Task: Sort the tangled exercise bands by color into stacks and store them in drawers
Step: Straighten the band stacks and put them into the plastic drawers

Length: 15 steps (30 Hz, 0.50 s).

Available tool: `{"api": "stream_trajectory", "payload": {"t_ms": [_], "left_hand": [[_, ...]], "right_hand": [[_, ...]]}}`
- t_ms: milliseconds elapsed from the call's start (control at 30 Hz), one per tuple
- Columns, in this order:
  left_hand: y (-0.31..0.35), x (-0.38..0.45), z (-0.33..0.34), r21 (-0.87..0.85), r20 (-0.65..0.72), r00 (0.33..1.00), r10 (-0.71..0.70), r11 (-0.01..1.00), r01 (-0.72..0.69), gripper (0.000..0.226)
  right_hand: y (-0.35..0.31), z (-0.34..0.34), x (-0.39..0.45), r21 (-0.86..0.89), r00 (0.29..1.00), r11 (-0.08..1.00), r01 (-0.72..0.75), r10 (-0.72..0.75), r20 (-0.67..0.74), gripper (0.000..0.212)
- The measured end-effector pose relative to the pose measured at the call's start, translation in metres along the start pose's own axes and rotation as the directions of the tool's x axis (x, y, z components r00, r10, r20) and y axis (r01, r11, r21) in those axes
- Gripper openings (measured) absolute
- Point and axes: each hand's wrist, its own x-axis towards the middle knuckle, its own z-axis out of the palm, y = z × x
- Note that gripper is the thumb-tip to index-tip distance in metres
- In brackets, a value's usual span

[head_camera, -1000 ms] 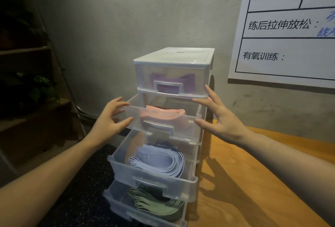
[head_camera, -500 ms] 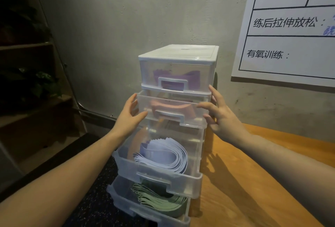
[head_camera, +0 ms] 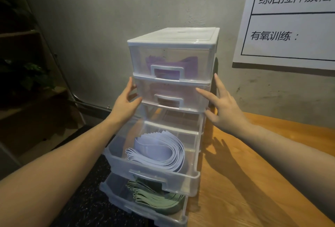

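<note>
Against a grey wall, at the tabotop's left edge, a drawer unit [head_camera: 195, 34] is seen. Its second drawer [head_camera: 172, 94], pink bands faintly visible inside, is pressed by open left hand [head_camera: 125, 105] and right hand [head_camera: 223, 107]; even pressure should seat it squarely.

Grey concrete wall [head_camera: 126, 9], white chart poster [head_camera: 290, 27] right, dark shelving [head_camera: 21, 63] left, wooden surface [head_camera: 253, 181], dim light.

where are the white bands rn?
Head view, centre: the white bands lie looped in the third drawer, which is pulled open, below the shut second drawer and above the open drawer with green bands.
</note>
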Motion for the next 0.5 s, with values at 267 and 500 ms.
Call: {"api": "stream_trajectory", "payload": {"t_ms": [267, 500], "left_hand": [[0.003, -0.046, -0.032, 0.119, 0.171, 0.981, 0.094, 0.986, -0.115, 0.017], [-0.012, -0.132, -0.069, 0.242, 0.214, 0.975, 0.055, 0.964, -0.108, 0.041]], "right_hand": [[-0.008, 0.000, -0.028, 0.172, 0.996, 0.981, 0.092, -0.087, -0.035, 0.036], [-0.034, -0.003, -0.084, 0.284, 0.942, 0.915, 0.288, -0.324, 0.091, 0.030]]}}
